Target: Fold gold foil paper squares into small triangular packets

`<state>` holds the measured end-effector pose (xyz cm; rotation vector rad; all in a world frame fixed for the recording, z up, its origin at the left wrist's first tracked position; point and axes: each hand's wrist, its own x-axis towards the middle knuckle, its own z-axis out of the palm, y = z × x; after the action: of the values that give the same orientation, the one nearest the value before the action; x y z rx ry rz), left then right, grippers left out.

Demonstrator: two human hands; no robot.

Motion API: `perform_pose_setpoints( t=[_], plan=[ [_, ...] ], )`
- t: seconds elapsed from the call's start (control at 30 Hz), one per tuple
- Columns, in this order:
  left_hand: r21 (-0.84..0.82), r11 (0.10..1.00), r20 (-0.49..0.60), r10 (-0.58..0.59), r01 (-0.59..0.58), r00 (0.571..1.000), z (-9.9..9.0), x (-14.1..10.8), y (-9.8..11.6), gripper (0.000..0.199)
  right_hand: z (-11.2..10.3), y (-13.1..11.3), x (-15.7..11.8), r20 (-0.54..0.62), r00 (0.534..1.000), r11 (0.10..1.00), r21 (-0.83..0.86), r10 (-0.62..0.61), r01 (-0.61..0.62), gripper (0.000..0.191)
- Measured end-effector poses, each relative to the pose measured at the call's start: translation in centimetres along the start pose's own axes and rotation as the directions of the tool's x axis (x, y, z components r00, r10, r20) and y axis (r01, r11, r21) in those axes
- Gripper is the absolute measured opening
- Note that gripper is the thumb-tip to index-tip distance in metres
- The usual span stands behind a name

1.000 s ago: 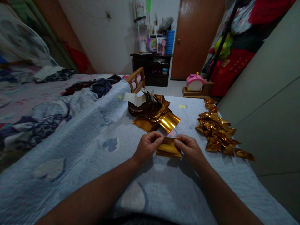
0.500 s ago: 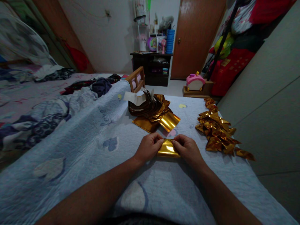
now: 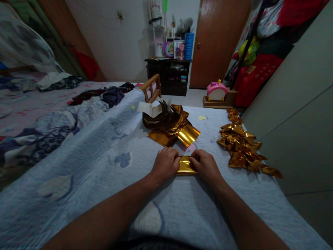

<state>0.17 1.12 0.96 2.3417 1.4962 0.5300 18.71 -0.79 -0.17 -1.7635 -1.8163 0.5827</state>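
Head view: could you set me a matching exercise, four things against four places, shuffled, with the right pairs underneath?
1. gold sheet
2. folded gold pieces
3. fanned stack
4. pink toy

A. beyond the blanket, near the door
B. along the blanket's right edge
C. held by left hand and right hand
D. straight ahead of the hands

Pairs: 1-C, 2-B, 3-D, 4-A
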Motion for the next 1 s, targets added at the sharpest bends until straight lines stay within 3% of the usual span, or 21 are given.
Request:
perform_pose_setpoints(
  t=[0.33, 0.43, 0.5, 0.6, 0.7, 0.83, 0.9, 1.0],
  plan=[
    [0.073, 0.997, 0.053, -0.005, 0.001, 0.999, 0.2, -0.1, 0.3, 0.013, 0.2, -0.6, 0.1, 0.023, 0.998, 0.992, -0.121, 0.05, -0.047, 0.012],
    [0.114, 0.993, 0.057, -0.004, -0.002, 0.998, 0.4, -0.1, 0.3, 0.009, 0.3, -0.6, 0.1, -0.007, 0.998, 0.992, -0.114, 0.054, -0.055, 0.002],
    [0.144, 0.99, 0.032, 0.001, -0.006, 0.999, 0.6, -0.2, 0.4, 0.005, 0.5, -0.6, 0.0, -0.036, 0.997, 0.994, -0.082, 0.063, -0.066, 0.013],
    [0.17, 0.985, -0.039, 0.019, -0.013, 0.999, 0.7, -0.3, 0.4, 0.02, 0.7, -0.6, -0.1, -0.055, 0.996, 0.996, -0.063, 0.067, -0.071, 0.023],
    [0.151, 0.983, -0.039, 0.11, -0.103, 0.993, 0.8, -0.1, 0.3, 0.019, 0.7, -0.5, -0.2, -0.087, 0.995, 0.993, -0.11, 0.039, -0.048, 0.022],
    [0.053, 0.954, 0.122, 0.286, -0.294, 0.95, 1.1, 0.4, -0.3, 0.016, 0.7, -0.2, -0.1, -0.107, 0.994, 0.983, -0.181, -0.032, 0.013, 0.013],
    [0.016, 0.954, 0.14, 0.295, -0.3, 0.945, 1.0, 0.5, -0.5, 0.018, 0.7, -0.1, 0.0, -0.06, 0.996, 0.98, -0.192, -0.065, 0.053, 0.005],
    [-0.041, 0.95, 0.15, 0.312, -0.31, 0.938, 0.6, 0.3, -0.6, 0.018, 0.6, 0.0, 0.2, 0.024, 0.991, 0.975, -0.175, -0.131, 0.133, 0.011]
  ],
)
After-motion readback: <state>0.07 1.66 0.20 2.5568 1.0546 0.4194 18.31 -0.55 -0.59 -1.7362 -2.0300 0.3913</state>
